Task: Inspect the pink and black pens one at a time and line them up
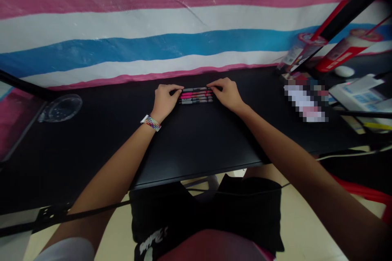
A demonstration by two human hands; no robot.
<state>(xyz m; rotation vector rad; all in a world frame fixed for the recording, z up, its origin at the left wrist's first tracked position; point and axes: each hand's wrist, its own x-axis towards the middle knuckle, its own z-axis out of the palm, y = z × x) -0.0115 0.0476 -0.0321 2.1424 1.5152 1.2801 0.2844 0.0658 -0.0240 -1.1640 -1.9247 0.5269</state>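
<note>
Several slim pens (196,100), grey and pink, lie side by side in a neat stack of rows on the black table (196,142). The farthest one is a dark grey pen (194,89). At its left end the thumb and fingertips of my left hand (165,98) are pinched together. The right end of that same pen is between the thumb and fingers of my right hand (228,93). A colourful woven band (151,122) circles my left wrist. The small print on the pens is too blurred to read.
A clear plastic lid or bowl (65,108) lies at the left. On the right stand a clear cup (298,51) and a red-and-white cup (346,51), a white mouse (344,71) and some boxes (364,94). Behind the table hangs a striped plastic sheet (171,45).
</note>
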